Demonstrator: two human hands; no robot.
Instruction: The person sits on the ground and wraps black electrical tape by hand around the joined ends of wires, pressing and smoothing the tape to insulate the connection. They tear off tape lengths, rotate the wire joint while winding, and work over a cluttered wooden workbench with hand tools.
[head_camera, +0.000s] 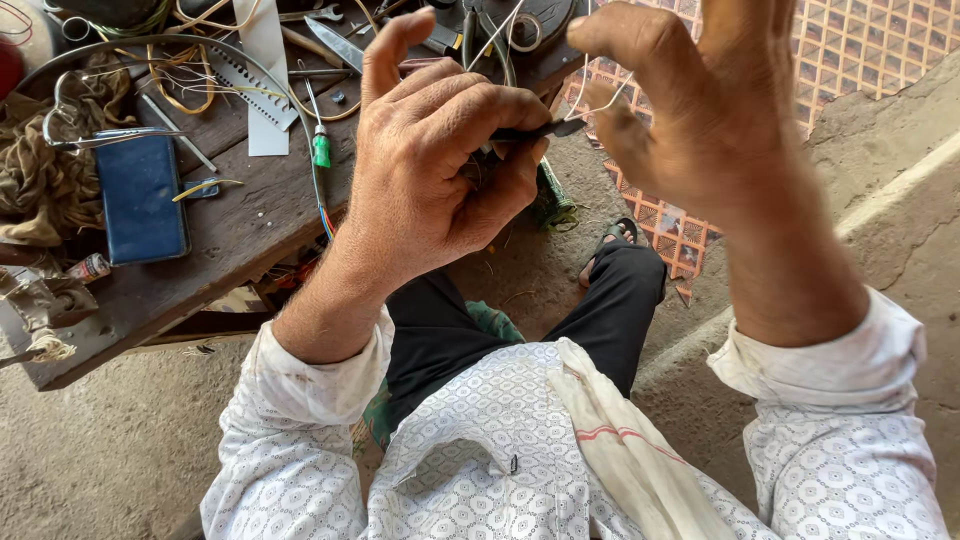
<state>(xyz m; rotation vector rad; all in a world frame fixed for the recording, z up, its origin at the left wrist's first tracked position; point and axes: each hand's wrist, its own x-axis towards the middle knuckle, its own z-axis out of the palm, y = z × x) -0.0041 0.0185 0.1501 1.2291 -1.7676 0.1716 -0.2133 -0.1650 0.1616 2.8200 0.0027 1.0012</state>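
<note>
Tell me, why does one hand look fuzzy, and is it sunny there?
Head view: the right hand is a bit blurred and soft at its edges, while the left hand gripping a thin dark tool looks sharper; light is bright, even daylight with only soft shadows, no glare; the bench seems to bend at the edge, as a wide lens does.

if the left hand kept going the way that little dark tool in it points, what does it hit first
Most likely the right hand. The dark tool in the left hand points right, its tip close to the right fingers pinching the thin white wire. Depth between them is unclear.
</note>
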